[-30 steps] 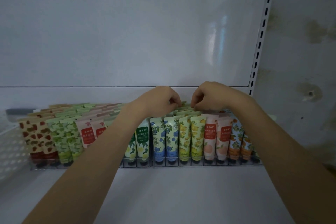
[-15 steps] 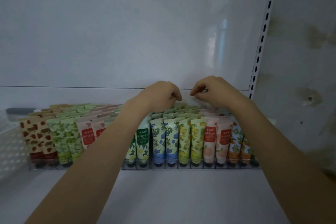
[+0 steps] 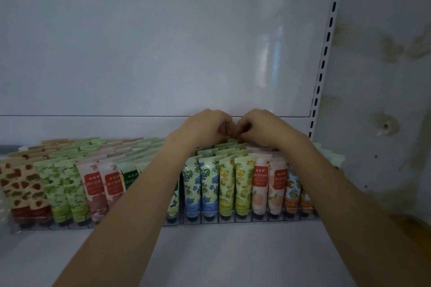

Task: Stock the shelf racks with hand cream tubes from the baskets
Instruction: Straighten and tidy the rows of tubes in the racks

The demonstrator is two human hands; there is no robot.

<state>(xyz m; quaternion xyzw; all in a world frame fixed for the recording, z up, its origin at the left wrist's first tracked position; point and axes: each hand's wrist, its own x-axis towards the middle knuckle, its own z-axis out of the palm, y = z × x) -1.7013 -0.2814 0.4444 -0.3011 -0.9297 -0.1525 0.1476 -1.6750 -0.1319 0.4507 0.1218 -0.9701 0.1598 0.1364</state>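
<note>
A clear divided rack [image 3: 233, 219] on the shelf holds rows of hand cream tubes: strawberry [image 3: 21, 184], lime green [image 3: 63, 186], pink [image 3: 102, 186], blue flower [image 3: 200, 184], lemon yellow [image 3: 235, 184], peach [image 3: 268, 184] and orange [image 3: 296, 190]. My left hand [image 3: 205, 127] and my right hand [image 3: 263, 127] meet at the back of the blue and lemon rows. Their curled fingertips touch each other and pinch the top of a rear tube [image 3: 233, 140], which is mostly hidden. My left forearm covers the dark green tubes.
The white shelf board [image 3: 210, 254] runs in front of the rack. Behind stands a glossy white back panel [image 3: 163, 53]. A slotted upright [image 3: 326, 53] borders it on the right, beside a stained wall [image 3: 384, 81]. Something yellowish [image 3: 410, 226] shows at the lower right.
Both hands lifted slightly off the rear tube tops, then drew together until the fingertips met at the back of the rack.
</note>
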